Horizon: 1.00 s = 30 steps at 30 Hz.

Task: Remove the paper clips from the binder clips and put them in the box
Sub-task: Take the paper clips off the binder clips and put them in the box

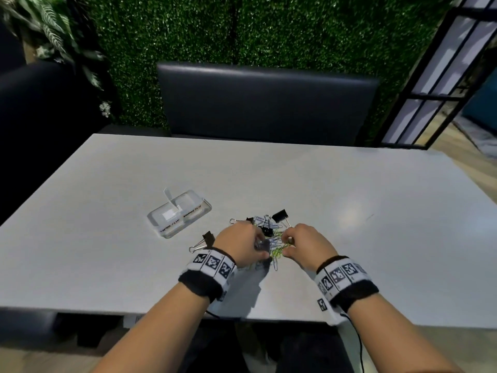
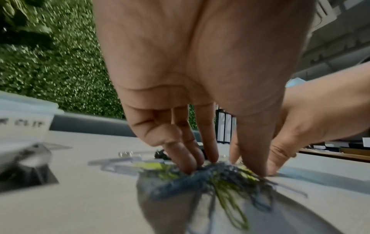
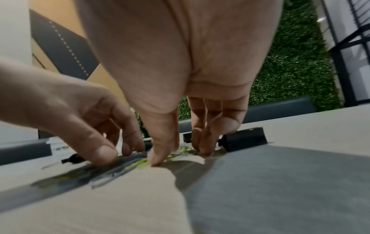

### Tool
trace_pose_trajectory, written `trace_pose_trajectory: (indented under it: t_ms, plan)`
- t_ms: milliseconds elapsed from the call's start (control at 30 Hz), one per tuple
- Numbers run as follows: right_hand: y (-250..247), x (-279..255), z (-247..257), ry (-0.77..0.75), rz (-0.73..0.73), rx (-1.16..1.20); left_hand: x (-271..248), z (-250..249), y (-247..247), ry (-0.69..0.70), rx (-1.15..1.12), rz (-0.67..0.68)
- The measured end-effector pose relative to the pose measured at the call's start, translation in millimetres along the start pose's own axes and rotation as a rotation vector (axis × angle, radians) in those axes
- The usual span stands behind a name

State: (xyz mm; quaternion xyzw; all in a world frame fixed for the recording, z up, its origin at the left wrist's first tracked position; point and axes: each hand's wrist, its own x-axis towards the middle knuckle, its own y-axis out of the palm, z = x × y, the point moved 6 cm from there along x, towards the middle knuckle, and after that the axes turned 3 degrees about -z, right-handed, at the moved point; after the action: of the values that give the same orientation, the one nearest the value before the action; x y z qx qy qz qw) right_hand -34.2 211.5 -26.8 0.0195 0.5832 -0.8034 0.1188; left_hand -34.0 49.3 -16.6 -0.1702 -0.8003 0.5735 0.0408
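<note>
white table, dark bench, perhaps artificial hedge

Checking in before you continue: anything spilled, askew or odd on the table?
Only that the blue and yellow-green paper clips lie tangled in a loose heap among black binder clips; one binder clip lies apart beside the left hand.

The head view was evenly lit and fairly sharp, with a soft pale glare patch on the tabletop and short shadows falling toward the near edge under the wrists. Straight lines bowed at the frame edges. Both wrist views were dimmer and smeared by motion blur: the paper clips were streaks, the box lettering was soft, and a broad grey shadow crossed the tabletop
</note>
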Motion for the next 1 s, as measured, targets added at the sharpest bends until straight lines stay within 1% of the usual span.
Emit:
trace_pose_trajectory:
  t_ms: [67, 267, 400, 533, 733, 867, 1000]
  plan:
    - [4.9, 2.4, 2.4, -0.016, 0.015, -0.029, 5.4, -4.1, 9.1, -0.015, 0.007, 0.017]
    - [5.4, 3.7, 3.8, -0.013, -0.011, -0.049, 9.0, -7.1, 11.3, -0.017, -0.079, -0.019]
    - [6.2, -0.9, 2.1, -0.011, -0.035, -0.008, 5.6, -7.0, 11.1, -0.047, -0.168, -0.003]
    - [2.5, -5.0, -3.0, 0.004, -0.041, 0.040, 0.9, -7.9, 7.4, -0.064, -0.265, -0.047]
    - [-10.3, -7.0, -12.0, 0.049, -0.114, 0.199, -1.7, 7.9, -4.2, -0.096, -0.476, -0.147]
    - [-15.4, -5.3, -15.8, 0.089, -0.145, 0.365, -3.2, 17.6, -13.0, -0.087, -0.601, -0.216]
    - [-29.2, -0.9, 8.8, 0.075, -0.175, 0.508, -5.0, 31.2, -25.2, -0.107, -0.726, -0.257]
